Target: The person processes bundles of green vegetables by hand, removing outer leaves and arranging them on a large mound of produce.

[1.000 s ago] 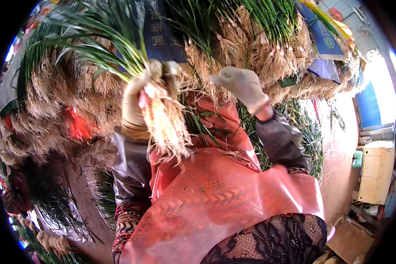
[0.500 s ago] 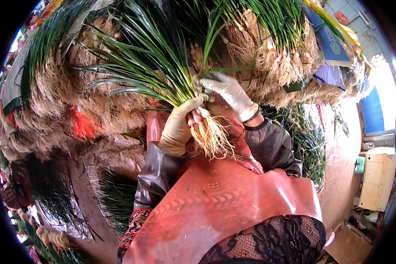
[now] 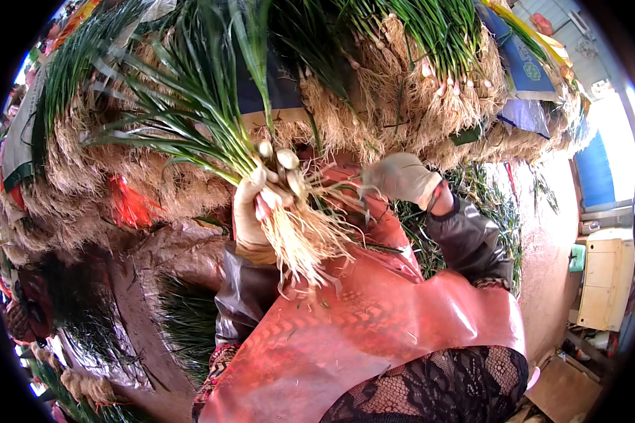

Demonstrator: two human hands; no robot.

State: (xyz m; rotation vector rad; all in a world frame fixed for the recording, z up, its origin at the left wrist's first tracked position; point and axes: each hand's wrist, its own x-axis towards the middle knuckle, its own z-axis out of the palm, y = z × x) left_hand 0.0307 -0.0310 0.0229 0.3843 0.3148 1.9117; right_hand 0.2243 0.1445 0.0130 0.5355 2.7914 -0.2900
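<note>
My left hand (image 3: 250, 218), in a pale rubber glove, is closed round the lower stems of a bunch of green garlic (image 3: 231, 137). Its green leaves fan out up and to the left. Pinkish bulbs show at the grip, and the long pale roots (image 3: 307, 243) hang down over the red apron (image 3: 360, 310). To the right of the bunch is my right hand (image 3: 402, 178), gloved as well and smeared by motion. Some loose root strands lie close to its fingertips; whether it holds any of them is not visible.
A heaped bank of green garlic (image 3: 466, 60), roots toward me, runs across the far side. An orange-red tie (image 3: 130, 203) hangs among the roots at left. Loose leaves (image 3: 497, 233) lie on the floor at right, near a cream cabinet (image 3: 607, 278).
The bunch has moved left and slightly down with my left hand, its roots now spread wider. My right hand has come off the stems and moved right and down.
</note>
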